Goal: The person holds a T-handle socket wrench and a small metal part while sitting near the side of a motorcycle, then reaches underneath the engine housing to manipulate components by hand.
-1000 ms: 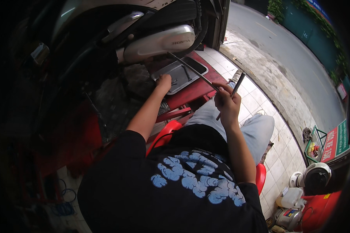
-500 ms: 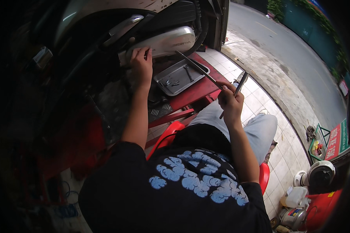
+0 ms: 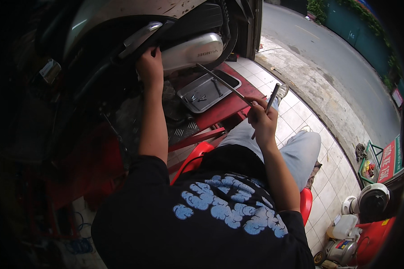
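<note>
My right hand (image 3: pixel 262 120) is closed round the crossbar of a T-handle wrench (image 3: pixel 226 84). Its long thin shaft slants up and left, over a metal tray (image 3: pixel 201 109), and its tip is near the silver engine side cover (image 3: pixel 193 53) of a scooter. At the front end of that cover is my left hand (image 3: pixel 150 69), its fingers bent together against the scooter's side. Whatever they grip, if anything, is hidden. In the tray lie several small bolts (image 3: pixel 194 98) and a dark, slim tool (image 3: pixel 217 87).
The tray rests on a red lift platform (image 3: pixel 217 109) beside the scooter. I sit on a red plastic chair (image 3: pixel 306 204). White floor tiles (image 3: pixel 330 184) border a street (image 3: pixel 318 49) on the right. A helmet (image 3: pixel 373 201) and a plastic jug (image 3: pixel 344 226) stand at lower right.
My left hand has moved up and left along the scooter's side. The right hand has shifted slightly left and down with the T-handle wrench, whose crossbar has turned more upright.
</note>
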The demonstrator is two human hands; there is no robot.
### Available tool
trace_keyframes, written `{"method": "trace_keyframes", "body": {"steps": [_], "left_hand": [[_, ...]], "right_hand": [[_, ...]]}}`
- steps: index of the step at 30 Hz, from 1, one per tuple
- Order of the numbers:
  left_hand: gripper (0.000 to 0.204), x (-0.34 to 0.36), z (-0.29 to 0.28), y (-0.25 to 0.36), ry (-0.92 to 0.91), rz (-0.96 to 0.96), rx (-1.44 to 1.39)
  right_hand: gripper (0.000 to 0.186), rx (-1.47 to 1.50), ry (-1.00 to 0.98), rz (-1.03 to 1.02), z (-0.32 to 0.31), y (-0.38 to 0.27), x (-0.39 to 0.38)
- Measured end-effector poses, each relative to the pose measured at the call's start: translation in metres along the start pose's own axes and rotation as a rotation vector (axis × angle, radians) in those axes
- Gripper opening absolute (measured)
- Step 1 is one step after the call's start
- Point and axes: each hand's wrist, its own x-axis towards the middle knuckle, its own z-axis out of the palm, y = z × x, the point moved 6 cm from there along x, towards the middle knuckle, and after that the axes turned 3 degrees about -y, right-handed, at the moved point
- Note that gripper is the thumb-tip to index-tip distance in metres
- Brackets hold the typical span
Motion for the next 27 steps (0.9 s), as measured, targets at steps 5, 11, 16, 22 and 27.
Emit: {"method": "trace_keyframes", "body": {"steps": [5, 11, 16, 22, 27], "left_hand": [[0.010, -0.001, 0.004, 0.003, 0.014, 0.036, -0.003], [0.017, 0.007, 0.013, 0.014, -0.087, 0.022, 0.066], [0.019, 0.011, 0.022, 0.003, -0.134, -0.008, 0.039], [0.016, 0.011, 0.028, -0.006, -0.148, -0.031, 0.104], [0.015, 0.008, 0.027, -0.002, -0.088, -0.045, 0.087]], "right_hand": [[0.028, -0.003, -0.001, -0.010, -0.001, 0.003, 0.000], [0.028, -0.022, -0.019, -0.004, 0.004, 0.000, -0.002], [0.026, -0.005, -0.054, 0.018, 0.007, -0.001, -0.003], [0.027, -0.004, -0.035, 0.004, 0.008, -0.002, -0.004], [0.027, 0.022, -0.042, -0.011, 0.006, -0.001, -0.004]]}}
